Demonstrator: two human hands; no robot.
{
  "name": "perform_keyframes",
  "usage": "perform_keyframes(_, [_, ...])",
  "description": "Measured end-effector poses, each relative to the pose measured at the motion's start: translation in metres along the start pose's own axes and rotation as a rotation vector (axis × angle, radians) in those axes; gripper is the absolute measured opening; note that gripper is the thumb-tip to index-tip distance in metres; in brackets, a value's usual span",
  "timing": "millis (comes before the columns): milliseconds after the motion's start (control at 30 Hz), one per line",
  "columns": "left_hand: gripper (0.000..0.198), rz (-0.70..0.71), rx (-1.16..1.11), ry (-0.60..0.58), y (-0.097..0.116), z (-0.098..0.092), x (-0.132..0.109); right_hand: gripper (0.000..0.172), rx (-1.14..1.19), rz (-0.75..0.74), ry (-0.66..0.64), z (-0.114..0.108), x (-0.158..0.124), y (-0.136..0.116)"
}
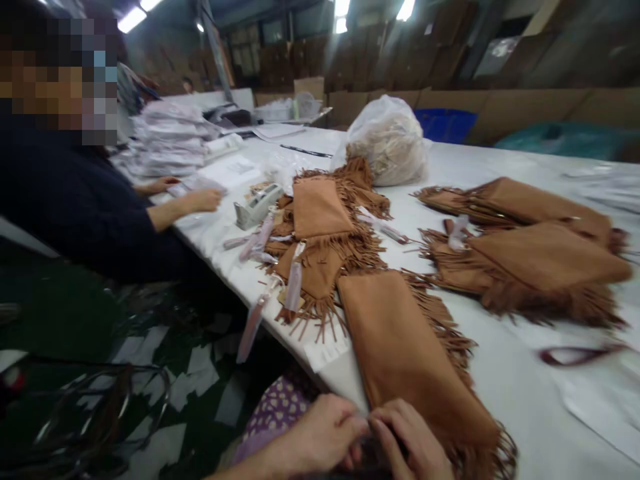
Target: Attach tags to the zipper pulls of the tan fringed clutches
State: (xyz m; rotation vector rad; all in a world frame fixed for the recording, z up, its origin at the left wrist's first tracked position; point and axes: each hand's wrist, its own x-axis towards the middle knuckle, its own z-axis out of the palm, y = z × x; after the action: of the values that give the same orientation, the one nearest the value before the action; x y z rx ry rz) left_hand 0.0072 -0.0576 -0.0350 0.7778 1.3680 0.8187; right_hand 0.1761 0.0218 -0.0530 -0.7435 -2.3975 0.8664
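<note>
At the table's near edge, my left hand (327, 430) and my right hand (413, 440) meet with fingertips pinched together. Between them is something small and dark, too blurred and covered to name. Right beside my hands lies a brown fringed bag (400, 340), flat on the table, its fringe along the right side and near end. Beyond it is a heap of more brown fringed bags (323, 207). Several straps in clear plastic wrap, one a hanging wrapped strap (253, 327), lie on and around that heap.
More fringed bags (545, 257) lie on the right of the white table (505, 353), near a dark red strap loop (570, 357). A stuffed clear plastic sack (390, 140) stands behind. At left, a co-worker's hand (203, 200) is by a grey tape dispenser (257, 207). Papers litter the floor.
</note>
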Motion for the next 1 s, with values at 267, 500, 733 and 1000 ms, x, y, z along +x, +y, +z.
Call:
perform_keyframes(267, [0.026,-0.507,-0.797,-0.517,-0.018,-0.009,0.007,0.029,-0.007,0.061,0.059,-0.006,-0.011,-0.013])
perform_keyframes(500, [0.029,-0.513,-0.831,-0.629,-0.025,-0.017,0.009,0.025,-0.138,0.035,-0.019,-0.003,-0.008,-0.018])
perform_keyframes(733, [0.041,-0.124,-0.243,-0.158,-0.025,-0.01,-0.008,0.017,-0.253,0.007,-0.048,0.001,-0.006,-0.019])
perform_keyframes(1000, [0.016,0.269,0.548,0.136,-0.014,-0.004,-0.019,0.015,-0.279,0.043,-0.076,0.001,-0.006,-0.023])
